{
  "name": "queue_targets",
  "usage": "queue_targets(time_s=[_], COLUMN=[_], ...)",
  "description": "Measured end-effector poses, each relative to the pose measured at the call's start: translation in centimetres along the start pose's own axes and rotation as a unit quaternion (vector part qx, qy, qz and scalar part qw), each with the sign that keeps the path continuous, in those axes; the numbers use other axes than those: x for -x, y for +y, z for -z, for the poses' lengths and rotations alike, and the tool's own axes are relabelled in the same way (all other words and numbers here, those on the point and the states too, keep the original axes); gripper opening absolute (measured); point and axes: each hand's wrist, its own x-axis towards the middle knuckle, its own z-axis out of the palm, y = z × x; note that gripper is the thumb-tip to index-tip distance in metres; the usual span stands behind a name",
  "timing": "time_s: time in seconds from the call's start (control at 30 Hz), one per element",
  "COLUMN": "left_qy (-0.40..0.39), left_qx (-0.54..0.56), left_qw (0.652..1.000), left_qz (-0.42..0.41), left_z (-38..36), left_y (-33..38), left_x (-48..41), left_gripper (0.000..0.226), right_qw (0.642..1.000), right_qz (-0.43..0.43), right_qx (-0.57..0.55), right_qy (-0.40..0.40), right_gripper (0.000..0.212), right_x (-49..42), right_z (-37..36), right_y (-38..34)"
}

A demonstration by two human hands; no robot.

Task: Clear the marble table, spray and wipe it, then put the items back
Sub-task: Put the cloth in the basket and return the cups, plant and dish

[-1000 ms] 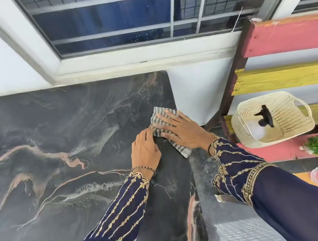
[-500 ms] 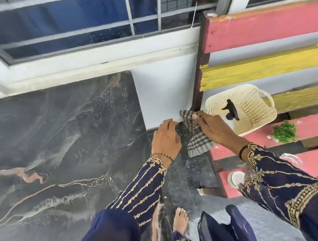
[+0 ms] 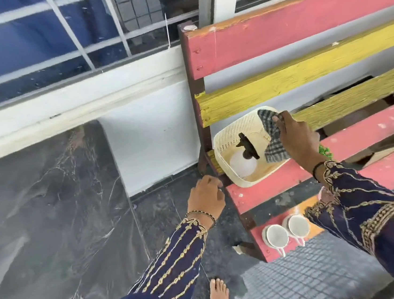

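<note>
From my remote seat I judge the job to be past its middle. The marble table [image 3: 39, 216] lies at the left, and I see nothing standing on the part of it in view, so the clearing looks done and the wiping probably is too, though motion blur stops me judging the surface. What is left, as I read it, is putting the items back. They sit on the painted bench [image 3: 300, 27] at the right: a pale basket [image 3: 222, 146] on a pink slat with the spray bottle [image 3: 246, 151] standing inside it, and two white cups [image 3: 277, 236] side by side on the lowest slat. The right hand [image 3: 297, 137] is curled tight round the top of the checked cloth [image 3: 273, 138], gripping it so that it hangs over the basket's right side. I cannot tell whether its lower end touches the basket. The left hand [image 3: 205, 197] hovers low between table and bench, just beside the bench's dark post, with its fingers loosely curled and, as far as I can see, holding nothing.
</note>
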Motion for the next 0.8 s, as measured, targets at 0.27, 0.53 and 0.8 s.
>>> queue_targets(time_s=[0.27,0.53,0.8], left_qy=[-0.049,-0.1,-0.171], left_qx=[-0.028,-0.043,-0.058], left_qw=[0.998,0.994,0.982], left_qz=[-0.011,-0.03,-0.06], left_z=[-2.9,-5.3,-8.1], left_y=[-0.1,0.7,3.7], left_x=[-2.8,-2.9,-0.9], left_gripper=[0.024,0.026,0.024], right_qw=[0.989,0.976,0.963], right_qz=[-0.032,-0.073,-0.055], right_qx=[-0.074,-0.17,-0.263], right_qy=[-0.124,-0.116,-0.012], right_gripper=[0.027,0.025,0.014], right_x=[-3.4,-1.0,7.0], right_z=[-7.0,-7.8,-5.1], right_y=[1.4,4.0,6.3])
